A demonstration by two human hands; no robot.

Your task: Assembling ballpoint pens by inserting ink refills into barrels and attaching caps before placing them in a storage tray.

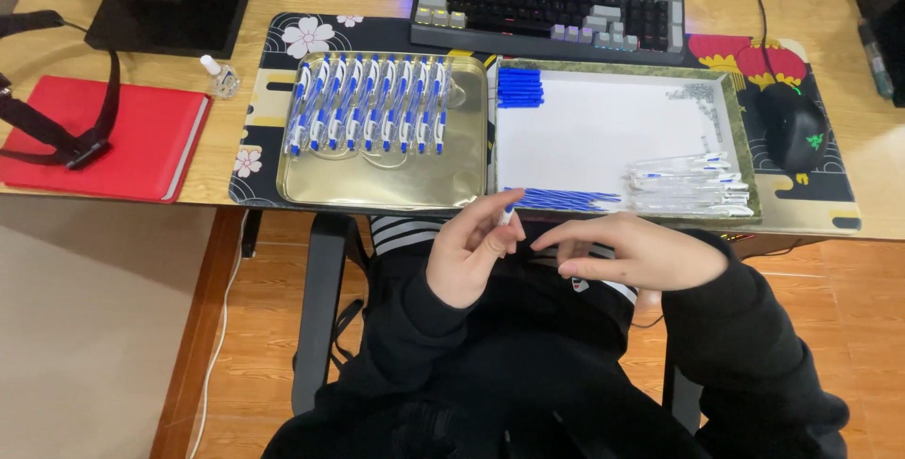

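Head view, contents as seen from above.

Left hand (pixel 468 256): fingers curled closed around a pen (pixel 507 215), of which only a white and blue tip is seen above the thumb and forefinger. The hand is held over the lap, just below the desk edge (pixel 217 203).

Right hand (pixel 633 252): palm down, fingers bent loosely and pointed toward 9 o'clock at the left hand. Whether anything is gripped beneath them cannot be told; the fingertips are close to the left hand, contact not discernible.

Gold tray (pixel 386 186): at 11 o'clock from the hands. A row of assembled blue and white pens (pixel 370 106) is laid side by side across its far half; the near half is bare metal.

White tray (pixel 603 134): at 1 o'clock, touching the gold tray along one side. Blue caps (pixel 519 88) are stacked in its far left corner, blue refills (pixel 563 199) are lined along its near edge, and clear barrels (pixel 691 186) are piled at its near right corner. The middle is open white surface.

Also listed: keyboard (pixel 551 2) at 12 o'clock beyond the trays, mouse (pixel 794 125) at 2 o'clock, red notebook (pixel 108 139) at 10 o'clock.
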